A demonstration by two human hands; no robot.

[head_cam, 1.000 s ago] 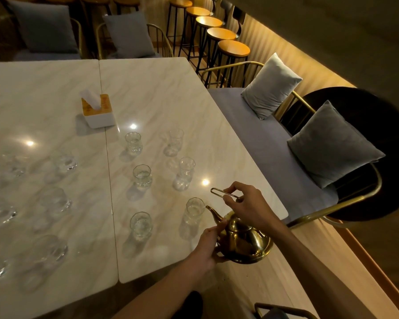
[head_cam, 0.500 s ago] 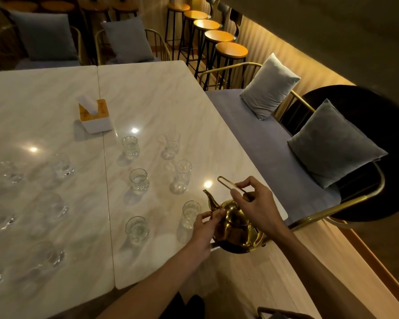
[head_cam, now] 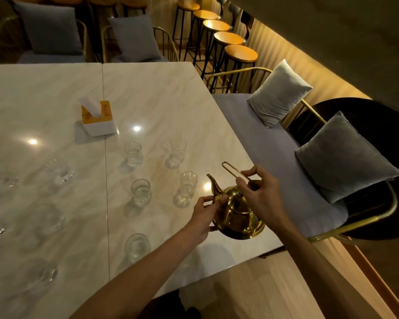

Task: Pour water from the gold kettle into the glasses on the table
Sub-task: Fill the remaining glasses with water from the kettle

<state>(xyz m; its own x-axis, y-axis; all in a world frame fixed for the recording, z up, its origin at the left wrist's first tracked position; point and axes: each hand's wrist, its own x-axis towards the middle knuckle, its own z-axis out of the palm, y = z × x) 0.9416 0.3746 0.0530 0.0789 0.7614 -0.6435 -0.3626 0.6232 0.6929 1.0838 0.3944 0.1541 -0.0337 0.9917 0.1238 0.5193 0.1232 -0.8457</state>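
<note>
The gold kettle hangs in the air above the near right part of the marble table. My right hand pinches its thin wire handle from above. My left hand touches the kettle's left side below the spout, fingers curled against it. The spout points away, toward a clear glass just left of it. More glasses stand nearby: one at the middle, one nearer me, and two farther off. One glass is hidden behind my left hand and the kettle.
Several blurry glasses sit on the left table half. A white and orange tissue box stands behind the glasses. A grey bench with cushions runs along the table's right edge; bar stools line the far right.
Both hands carried the kettle up and forward over the table, from the near glass toward the middle right glass. The near right glass is now hidden behind my left hand.
</note>
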